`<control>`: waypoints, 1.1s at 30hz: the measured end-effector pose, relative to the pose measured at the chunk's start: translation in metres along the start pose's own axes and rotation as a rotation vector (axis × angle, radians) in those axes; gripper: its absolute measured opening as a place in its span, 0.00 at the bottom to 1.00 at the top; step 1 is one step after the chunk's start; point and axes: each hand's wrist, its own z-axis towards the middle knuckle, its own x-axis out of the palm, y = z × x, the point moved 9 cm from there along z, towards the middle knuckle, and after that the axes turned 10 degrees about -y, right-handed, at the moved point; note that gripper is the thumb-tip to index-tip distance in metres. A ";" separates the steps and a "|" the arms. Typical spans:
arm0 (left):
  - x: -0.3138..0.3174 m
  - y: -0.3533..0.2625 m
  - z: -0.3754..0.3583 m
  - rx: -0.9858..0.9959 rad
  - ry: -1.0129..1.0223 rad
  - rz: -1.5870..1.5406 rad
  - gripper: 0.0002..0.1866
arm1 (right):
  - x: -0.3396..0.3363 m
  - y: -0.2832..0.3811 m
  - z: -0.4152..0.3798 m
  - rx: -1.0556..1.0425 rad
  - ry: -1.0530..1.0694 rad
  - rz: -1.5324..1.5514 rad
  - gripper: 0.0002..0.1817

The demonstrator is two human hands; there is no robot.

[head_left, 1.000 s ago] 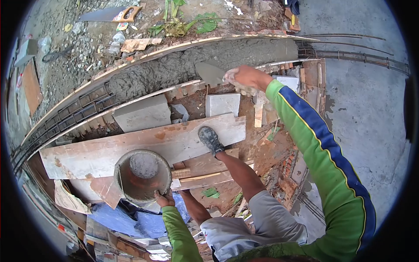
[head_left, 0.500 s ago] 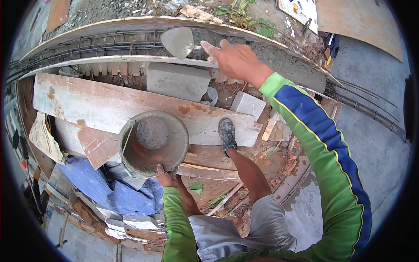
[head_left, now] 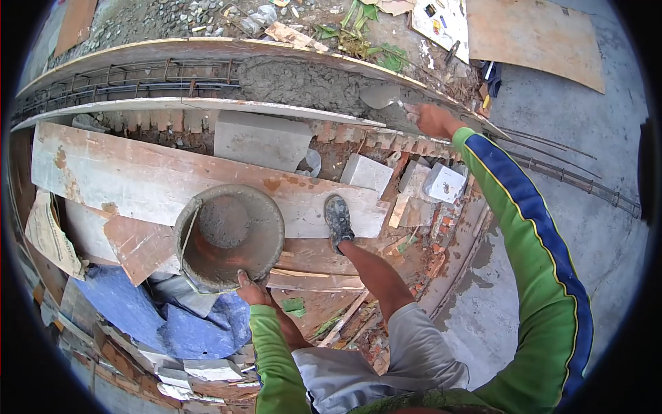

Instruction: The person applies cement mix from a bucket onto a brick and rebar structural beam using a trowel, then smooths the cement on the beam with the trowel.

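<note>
My right hand (head_left: pixel 431 119) grips the handle of a trowel (head_left: pixel 381 96), whose blade lies on wet concrete (head_left: pixel 303 83) inside a long curved wooden form (head_left: pixel 172 50). Steel rebar (head_left: pixel 124 76) fills the form's left stretch, bare of concrete. My left hand (head_left: pixel 251 291) holds the near rim of a bucket (head_left: pixel 227 234) with a little grey mortar at its bottom. The bucket rests on wooden planks (head_left: pixel 138 183). My foot in a dark shoe (head_left: pixel 338 219) stands on the same plank to the bucket's right.
Grey concrete blocks (head_left: pixel 261 140) and smaller blocks (head_left: pixel 365 172) lie between the plank and the form. A blue tarp (head_left: pixel 158 310) and scrap boards sit at lower left. Concrete floor (head_left: pixel 586 207) spreads to the right, with rebar (head_left: pixel 572 179) running across it.
My right hand and trowel swung right along the form, from over the bare rebar to the wet concrete. The view shifted slightly; my left hand stayed on the bucket rim.
</note>
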 end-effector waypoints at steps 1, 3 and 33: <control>-0.002 0.003 0.004 -0.017 0.008 -0.004 0.22 | 0.000 0.003 -0.001 -0.002 -0.007 -0.012 0.18; -0.004 0.013 0.006 -0.042 0.009 0.002 0.22 | -0.018 0.032 -0.009 -0.180 -0.317 0.515 0.17; -0.001 0.014 0.009 0.024 0.007 0.145 0.17 | 0.074 -0.065 -0.040 -0.148 -0.003 0.301 0.23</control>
